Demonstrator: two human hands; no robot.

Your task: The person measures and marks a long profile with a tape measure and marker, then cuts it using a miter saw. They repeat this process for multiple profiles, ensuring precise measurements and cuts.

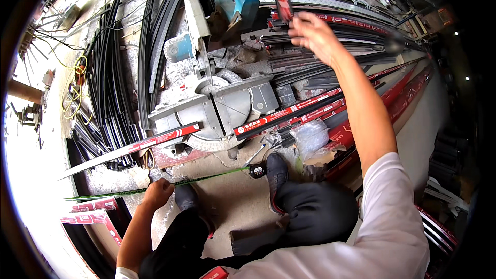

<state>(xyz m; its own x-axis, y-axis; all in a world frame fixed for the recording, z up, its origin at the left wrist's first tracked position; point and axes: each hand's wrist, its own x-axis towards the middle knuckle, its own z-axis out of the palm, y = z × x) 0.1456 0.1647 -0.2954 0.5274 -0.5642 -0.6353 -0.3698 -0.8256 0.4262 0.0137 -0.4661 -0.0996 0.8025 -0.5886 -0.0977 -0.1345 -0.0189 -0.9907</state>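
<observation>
Between left hand [158, 194] and saw edge [208, 145], tape [213, 176] crosses floor space [227, 204].

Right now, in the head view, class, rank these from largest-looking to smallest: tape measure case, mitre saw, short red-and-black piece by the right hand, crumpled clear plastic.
Mitre saw
Crumpled clear plastic
Short red-and-black piece, slightly blurred
Tape measure case
</observation>
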